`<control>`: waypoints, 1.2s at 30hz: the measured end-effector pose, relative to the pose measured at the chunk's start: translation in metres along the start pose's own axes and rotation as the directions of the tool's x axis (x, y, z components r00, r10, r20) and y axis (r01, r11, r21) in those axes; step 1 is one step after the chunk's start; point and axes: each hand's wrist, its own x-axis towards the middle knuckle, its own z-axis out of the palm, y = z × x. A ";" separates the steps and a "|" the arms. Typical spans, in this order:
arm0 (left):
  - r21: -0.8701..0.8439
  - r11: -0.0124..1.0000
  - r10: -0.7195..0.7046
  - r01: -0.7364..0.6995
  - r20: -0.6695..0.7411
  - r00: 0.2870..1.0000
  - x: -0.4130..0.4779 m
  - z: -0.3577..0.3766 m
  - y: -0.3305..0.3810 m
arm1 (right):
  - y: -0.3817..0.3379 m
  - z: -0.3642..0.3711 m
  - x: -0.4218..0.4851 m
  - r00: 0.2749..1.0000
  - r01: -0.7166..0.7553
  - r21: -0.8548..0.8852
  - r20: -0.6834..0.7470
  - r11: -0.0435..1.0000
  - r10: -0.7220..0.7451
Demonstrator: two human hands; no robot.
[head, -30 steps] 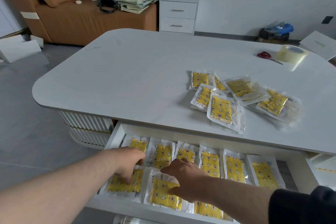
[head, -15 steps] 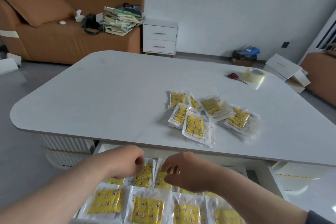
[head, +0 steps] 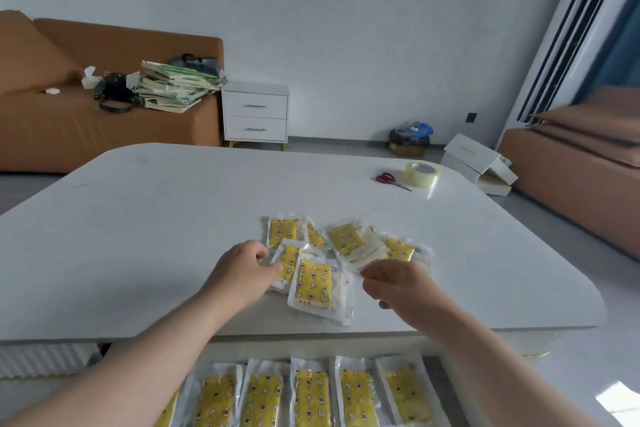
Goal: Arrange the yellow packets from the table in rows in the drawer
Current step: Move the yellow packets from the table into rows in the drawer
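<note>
Presently the pick-up step is judged to be in hand: both hands are set over the loose pile of yellow packets (head: 346, 243) on the table (head: 156, 218), near its front edge.

The left hand (head: 242, 274) is seen with fingers curled, thumb and forefinger laid against the clear margin of a partly covered packet (head: 289, 258). Whether a pinch is closed on it cannot be told. The right hand (head: 398, 284) is held loosely curled at the right side of the pile, just beside the clear edges, and nothing is seen in it.

Below the table edge the drawer (head: 437, 378) is open. A row of packets (head: 311, 395) is laid in it side by side, long sides nearly touching. The rest of the drawer is cut off by the frame.

Progress is judged partial: a handful is left on the table, overlapped and skewed.

Materials: each packet is a flat rectangular pouch of clear glossy film, with a sealed border round a yellow printed insert. The film is expected to be slippery and limp. The next move is therefore thought to call for one packet to be pinched by its border, peeled off its neighbours, carried down and squared to the row. The table top is pale, matt and smooth.
</note>
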 end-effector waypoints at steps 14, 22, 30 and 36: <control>0.405 0.895 -0.207 0.184 0.012 0.978 0.056 0.060 0.025 | 0.011 -0.015 0.063 0.941 -0.001 0.102 -0.335 0.995 0.036; 0.405 0.900 -0.179 0.163 0.001 0.984 0.064 0.042 0.016 | 0.008 -0.008 0.095 0.931 -0.044 0.041 -0.362 0.998 0.056; -0.032 0.957 -0.277 0.287 0.181 0.944 0.077 0.038 -0.003 | 0.005 -0.002 0.112 0.923 -0.063 0.073 -0.374 0.995 0.086; -0.303 0.883 -0.280 0.359 0.273 0.920 0.085 0.029 -0.011 | 0.004 -0.004 0.120 0.917 -0.073 0.130 -0.380 0.989 0.118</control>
